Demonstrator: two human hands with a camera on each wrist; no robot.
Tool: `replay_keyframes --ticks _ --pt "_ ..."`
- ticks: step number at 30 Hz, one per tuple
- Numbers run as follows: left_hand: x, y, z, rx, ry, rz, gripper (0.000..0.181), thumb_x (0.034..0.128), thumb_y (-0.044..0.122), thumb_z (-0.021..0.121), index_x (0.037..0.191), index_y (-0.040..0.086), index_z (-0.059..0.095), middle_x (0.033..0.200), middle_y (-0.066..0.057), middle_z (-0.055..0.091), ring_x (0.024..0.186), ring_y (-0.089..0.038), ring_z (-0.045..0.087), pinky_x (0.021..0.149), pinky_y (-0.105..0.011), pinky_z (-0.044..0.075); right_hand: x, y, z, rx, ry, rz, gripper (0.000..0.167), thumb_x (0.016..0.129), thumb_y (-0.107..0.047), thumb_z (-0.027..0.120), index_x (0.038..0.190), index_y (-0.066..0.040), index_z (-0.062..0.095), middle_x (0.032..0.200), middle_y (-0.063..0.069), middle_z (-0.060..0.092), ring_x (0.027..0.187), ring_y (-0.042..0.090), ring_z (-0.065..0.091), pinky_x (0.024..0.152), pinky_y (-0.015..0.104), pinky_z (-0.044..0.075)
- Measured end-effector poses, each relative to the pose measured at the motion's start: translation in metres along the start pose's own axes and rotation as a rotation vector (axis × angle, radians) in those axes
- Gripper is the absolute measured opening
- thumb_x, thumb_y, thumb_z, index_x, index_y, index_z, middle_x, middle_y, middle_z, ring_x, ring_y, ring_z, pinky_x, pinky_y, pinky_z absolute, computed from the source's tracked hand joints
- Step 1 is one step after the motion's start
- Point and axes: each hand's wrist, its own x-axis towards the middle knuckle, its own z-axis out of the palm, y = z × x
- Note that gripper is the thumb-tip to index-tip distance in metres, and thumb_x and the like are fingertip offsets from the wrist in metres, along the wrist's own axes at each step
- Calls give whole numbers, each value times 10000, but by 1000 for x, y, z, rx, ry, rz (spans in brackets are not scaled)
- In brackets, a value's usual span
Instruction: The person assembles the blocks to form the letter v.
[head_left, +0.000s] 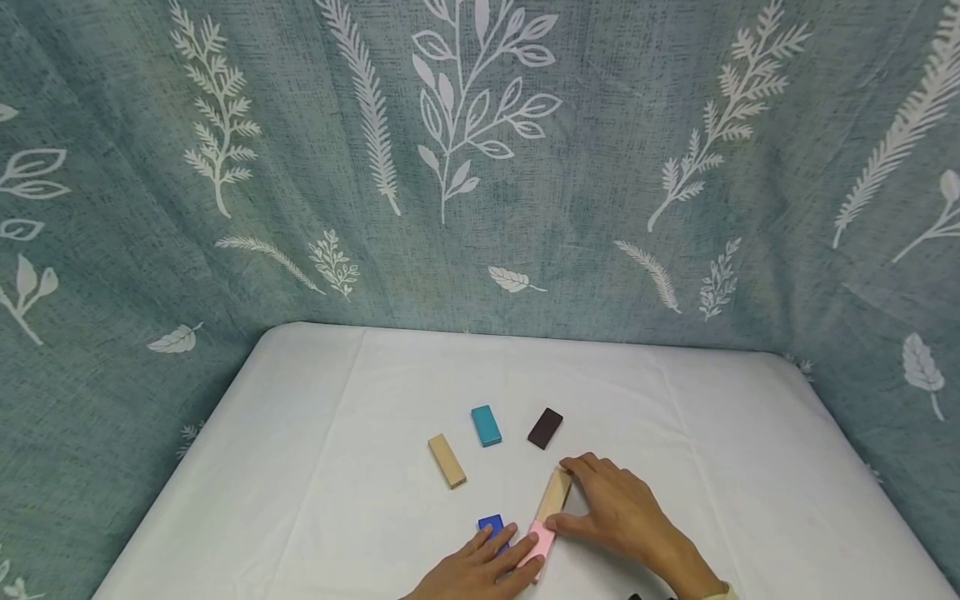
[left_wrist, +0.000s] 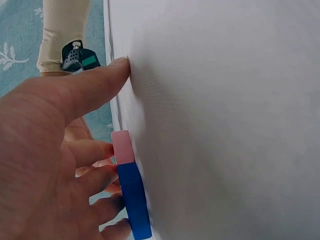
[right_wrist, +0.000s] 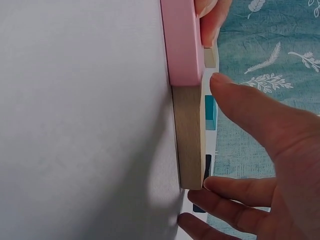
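A pink block [head_left: 542, 537] lies end to end with a light wooden block [head_left: 553, 493] on the white cloth. My left hand [head_left: 480, 571] spreads its fingers over the pink block and a dark blue block [head_left: 491, 523] beside it; in the left wrist view, fingertips touch both the pink and blue faces. Along the wooden block stretches my right hand [head_left: 626, 512], its fingertips at the far end and its thumb by the joint with the pink block. In the right wrist view, that thumb [right_wrist: 235, 95] appears slightly off the block's side.
Farther back on the cloth lie a second wooden block [head_left: 447, 462], a teal block [head_left: 486, 426] and a dark brown block [head_left: 545, 428], each apart from the others. A green leaf-patterned curtain [head_left: 480, 275] borders the white-covered table [head_left: 360, 517] at the back and sides.
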Motion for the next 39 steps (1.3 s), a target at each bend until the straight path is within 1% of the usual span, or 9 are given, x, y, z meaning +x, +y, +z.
replay_keyframes --ticks 7,15,17,23,26,29,34,39 --pt "0 1 2 -8 13 2 625 1056 553 381 1530 153 457 1589 -65 408 1427 -250 425 1098 -357 415 0 1 -1 13 11 12 843 736 -649 796 1323 -68 628 1285 90 639 1180 317 612 935 538 498" --pt "1 1 3 -7 -12 -8 636 1055 570 360 1546 173 435 1599 -44 394 1431 -234 419 1105 -340 402 1 3 0 36 4 30 843 739 -638 804 1334 -71 618 1298 106 634 1192 334 606 948 567 485" --pt "1 1 3 -5 -6 -8 634 1055 569 363 1544 172 439 1597 -44 398 1429 -235 422 1104 -342 404 2 4 0 38 8 30 838 742 -631 806 1337 -72 617 1295 100 634 1188 331 608 944 566 488" --pt "0 2 4 29 48 3 621 1047 560 404 1519 163 477 1572 -50 437 1411 -237 447 1089 -345 422 5 6 -2 37 26 40 835 734 -605 828 1343 -77 610 1293 95 634 1190 329 606 942 562 490" --pt "-1 2 5 26 55 3 623 1044 563 410 1516 163 479 1571 -51 438 1412 -238 445 1091 -350 422 6 7 -2 40 27 51 835 731 -604 831 1342 -79 610 1295 90 634 1184 326 608 933 558 496" --pt "0 1 4 18 39 -1 628 1045 570 398 1522 168 471 1576 -46 430 1419 -235 437 1097 -352 415 7 8 -2 43 26 57 836 733 -607 829 1342 -78 611 1304 91 633 1177 328 613 918 557 505" --pt "1 1 2 3 -5 -10 647 1048 584 364 1541 173 444 1598 -42 396 1435 -232 413 1109 -350 401 8 9 -2 46 31 58 829 740 -602 826 1343 -75 610 1309 95 632 1166 335 619 896 554 515" --pt "1 0 0 -30 -39 -23 664 1048 598 338 1556 178 419 1617 -36 363 1451 -231 389 1119 -350 388 8 10 -4 49 48 53 817 744 -589 828 1336 -70 612 1290 88 638 1146 332 627 869 545 526"
